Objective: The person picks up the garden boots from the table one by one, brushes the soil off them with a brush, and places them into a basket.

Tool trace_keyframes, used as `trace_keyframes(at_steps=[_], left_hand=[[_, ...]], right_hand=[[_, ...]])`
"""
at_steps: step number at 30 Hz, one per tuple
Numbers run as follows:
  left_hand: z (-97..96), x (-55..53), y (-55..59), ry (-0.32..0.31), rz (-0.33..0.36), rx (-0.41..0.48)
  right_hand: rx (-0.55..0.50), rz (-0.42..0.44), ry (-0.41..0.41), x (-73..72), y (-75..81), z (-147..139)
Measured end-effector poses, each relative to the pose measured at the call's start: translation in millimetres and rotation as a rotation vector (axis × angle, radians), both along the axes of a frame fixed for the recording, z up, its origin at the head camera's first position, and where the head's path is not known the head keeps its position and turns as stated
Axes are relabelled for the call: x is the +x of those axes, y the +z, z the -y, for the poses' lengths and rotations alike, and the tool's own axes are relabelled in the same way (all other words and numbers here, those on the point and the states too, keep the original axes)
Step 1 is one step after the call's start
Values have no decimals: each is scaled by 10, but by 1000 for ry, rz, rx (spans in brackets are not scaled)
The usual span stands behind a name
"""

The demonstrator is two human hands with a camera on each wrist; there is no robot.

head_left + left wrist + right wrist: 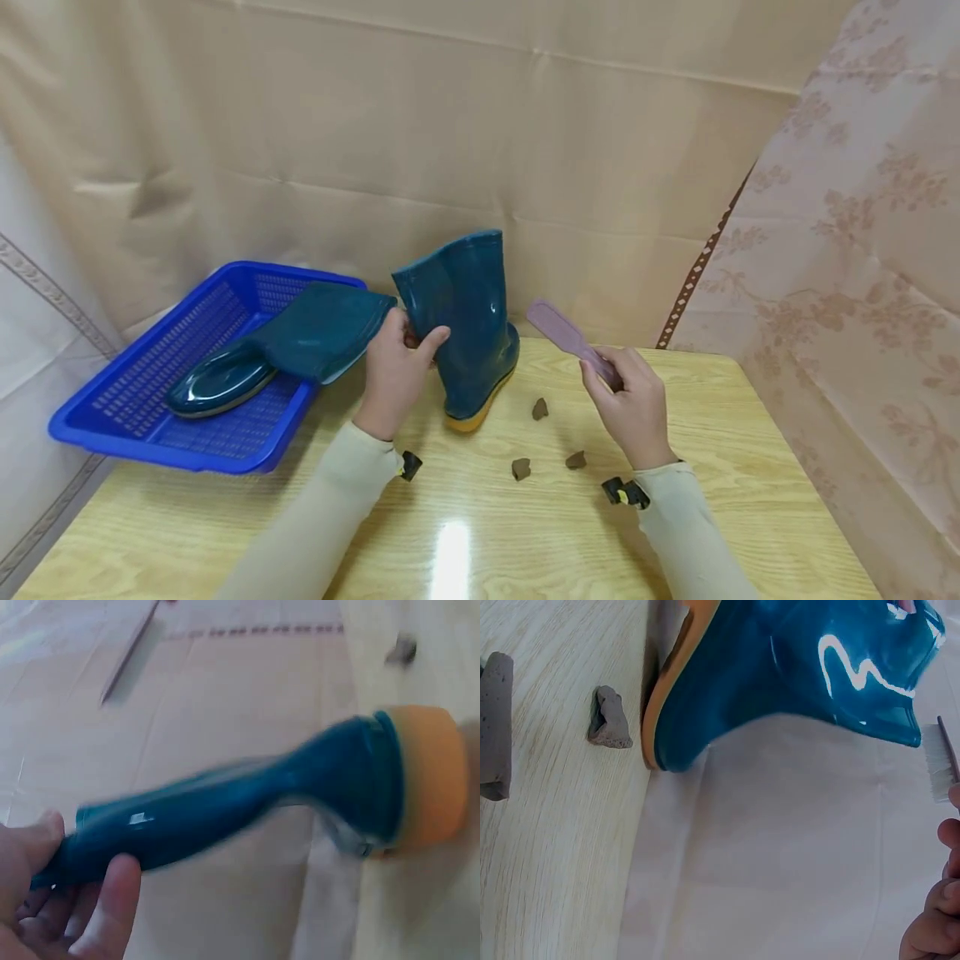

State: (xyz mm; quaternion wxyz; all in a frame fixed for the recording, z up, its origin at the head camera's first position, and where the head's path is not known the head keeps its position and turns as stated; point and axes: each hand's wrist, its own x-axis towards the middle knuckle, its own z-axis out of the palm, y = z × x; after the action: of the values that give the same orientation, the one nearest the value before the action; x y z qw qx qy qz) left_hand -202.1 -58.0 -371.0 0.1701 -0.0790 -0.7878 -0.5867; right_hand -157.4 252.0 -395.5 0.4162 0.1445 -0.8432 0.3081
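Observation:
In the head view my left hand (393,367) grips the shaft of a dark teal rubber boot (474,325) with an orange sole. The boot leans a little, its sole low at the table and its toe pointing to the back right. Thumb and fingers close on its upper shaft in the left wrist view, where the boot (202,814) is blurred. Right of the boot, my right hand (633,404) holds a purple brush (557,327) by its handle, raised above the table. White bristles of the brush (939,761) show in the right wrist view, apart from the boot.
A blue plastic basket (161,454) stands at the left with a second teal boot (307,333) lying in it, its shaft over the rim. Several brown lumps (521,468) lie on the wooden table (720,517). A beige cloth (420,125) hangs behind.

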Motion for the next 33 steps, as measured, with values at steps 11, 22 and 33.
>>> trace_keyframes(at_steps=[11, 22, 33], left_hand=[[-57, -27, -48, -84, 47, 6], [-4, -21, 46, 209, -303, 20], [-396, 118, -83, -261, -210, 21]], right_hand=[[1, 21, -10, 5, -16, -39], [2, 30, -2, -3, 4, -30], [7, 36, -11, -11, -20, -44]])
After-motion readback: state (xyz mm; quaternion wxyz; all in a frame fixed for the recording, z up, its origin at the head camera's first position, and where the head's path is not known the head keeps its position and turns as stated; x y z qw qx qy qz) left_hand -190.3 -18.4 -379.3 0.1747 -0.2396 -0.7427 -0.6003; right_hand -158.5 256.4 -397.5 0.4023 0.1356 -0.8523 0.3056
